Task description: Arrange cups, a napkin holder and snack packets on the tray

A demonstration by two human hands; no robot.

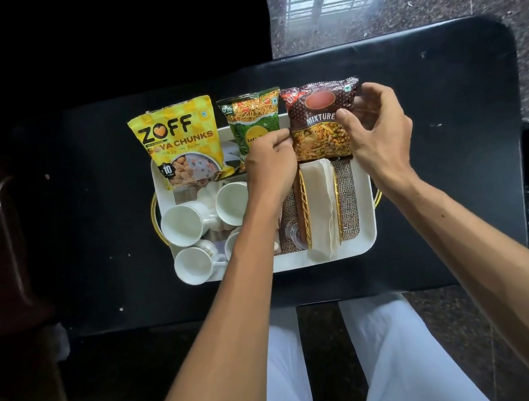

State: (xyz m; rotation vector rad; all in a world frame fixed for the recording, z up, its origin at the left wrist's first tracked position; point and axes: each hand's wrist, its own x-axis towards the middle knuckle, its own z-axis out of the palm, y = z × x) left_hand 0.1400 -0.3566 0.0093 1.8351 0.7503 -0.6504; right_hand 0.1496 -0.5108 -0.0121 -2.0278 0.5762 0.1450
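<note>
Head view: dark brown "Mixture" packet [320, 121] stands at the tray's far right edge, pinched on its left side by the left hand [270, 165] and on its right side by the right hand [380, 136], touching the green packet [253, 120], with the yellow Zoff soya chunks packet [177, 144] further left. White tray [366, 220] with gold handles sits mid-way on a black table [437, 159], bare tabletop all around it. Four white cups [184, 223] crowd the tray's left half; a gold napkin holder [320, 207] with napkins stands on burlap at right, just behind the packets.
</note>
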